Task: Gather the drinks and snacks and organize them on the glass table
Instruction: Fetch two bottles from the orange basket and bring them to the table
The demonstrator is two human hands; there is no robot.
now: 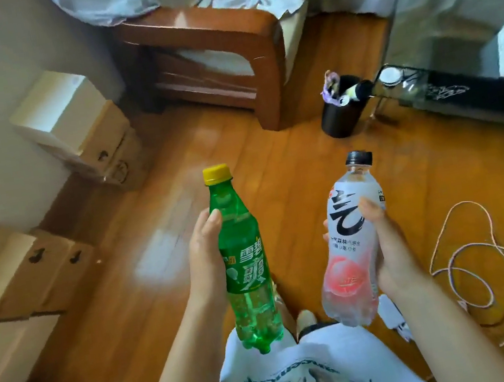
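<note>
shirt (308,378): white tee with dark print, closest thing in view, bottom centre
floor (289,164): glossy orange-brown wood planks under everything
armchair (204,55): chunky polished wood frame, far centre, crumpled pale cloth on the seat
boxes (84,132): plain cardboard, stacked along the left wall
glass table (400,89): far right, see-through corner just beside the bin
bin (342,112): small black round one, far, stuffed with trash
cable (474,253): thin pinkish cord looped on the floor at right
left hand (206,255): wrapped around the green bottle's middle, thumb on the front
green bottle (244,265): ribbed clear-green plastic, yellow cap, upright, cap pointing far
right hand (388,254): gripping the white bottle from its right side
white bottle (349,241): frosted plastic, pink lower label, black cap, long axis tipped slightly right, near the green one but apart
</note>
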